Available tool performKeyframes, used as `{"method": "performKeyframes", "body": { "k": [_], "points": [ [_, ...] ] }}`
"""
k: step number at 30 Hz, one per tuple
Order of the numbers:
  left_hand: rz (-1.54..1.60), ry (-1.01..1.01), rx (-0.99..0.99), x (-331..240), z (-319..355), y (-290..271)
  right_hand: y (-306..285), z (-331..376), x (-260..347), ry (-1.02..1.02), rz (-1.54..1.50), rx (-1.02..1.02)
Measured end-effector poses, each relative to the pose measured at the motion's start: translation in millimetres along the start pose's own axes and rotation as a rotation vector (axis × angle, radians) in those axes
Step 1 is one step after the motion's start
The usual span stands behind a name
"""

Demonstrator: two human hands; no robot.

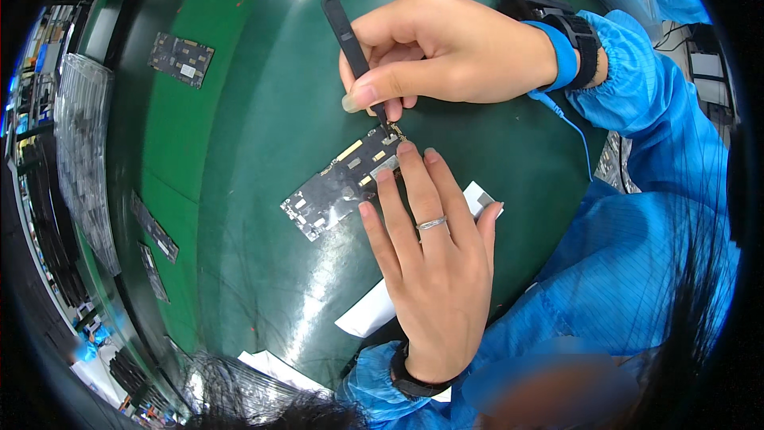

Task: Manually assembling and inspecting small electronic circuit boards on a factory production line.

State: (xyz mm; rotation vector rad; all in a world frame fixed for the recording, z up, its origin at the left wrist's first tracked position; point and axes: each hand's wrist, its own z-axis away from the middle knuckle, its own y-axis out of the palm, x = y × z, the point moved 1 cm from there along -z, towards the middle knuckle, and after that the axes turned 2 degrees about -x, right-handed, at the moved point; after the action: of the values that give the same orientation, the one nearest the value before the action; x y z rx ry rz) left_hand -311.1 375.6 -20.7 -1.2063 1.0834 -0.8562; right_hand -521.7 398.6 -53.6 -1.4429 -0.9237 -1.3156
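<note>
A dark circuit board [326, 191] with small gold and silver parts lies slanted on the green mat. My right hand [446, 52] pinches black tweezers [342, 28]; their tips meet the board's upper right end, by a small gold-coloured connector piece [395, 132]. From below, my left hand [434, 263] reaches over with its fingers spread, and its fingertips rest on the board's right part, hiding some of it. A silver ring [431, 224] is on one finger. The exact contact of the tweezer tips is too small to make out.
Another circuit board [181, 60] and two narrow boards [155, 227] lie on the bright green strip at left, beside stacked clear plastic trays [83, 159]. White paper [368, 310] sits under my left hand. A blue strap's cord [574, 126] trails from my right wrist. A black object [532, 0] stands behind.
</note>
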Motion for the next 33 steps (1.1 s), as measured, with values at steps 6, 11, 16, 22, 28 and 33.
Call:
{"method": "performKeyframes", "body": {
  "k": [6,11,16,22,28,33],
  "points": [
    [-0.012,0.007,-0.001,0,-1,-1,1,-1,1,-0.023,-0.002,-0.029],
    [0.004,0.020,0.004,0,-4,-2,-2,-1,-3,-0.064,0.048,-0.034],
    [-0.026,0.029,-0.042,2,-5,-3,2,2,3,-0.040,0.038,-0.014],
    [0.011,0.025,-0.048,5,-4,-1,-1,15,20,-0.172,0.056,-0.060],
    [0.088,0.031,0.147,-20,37,-20,6,50,29,-0.060,-0.020,-0.104],
    [0.092,0.109,0.337,-44,62,-25,25,87,12,-0.126,0.024,0.013]
  ]
}}
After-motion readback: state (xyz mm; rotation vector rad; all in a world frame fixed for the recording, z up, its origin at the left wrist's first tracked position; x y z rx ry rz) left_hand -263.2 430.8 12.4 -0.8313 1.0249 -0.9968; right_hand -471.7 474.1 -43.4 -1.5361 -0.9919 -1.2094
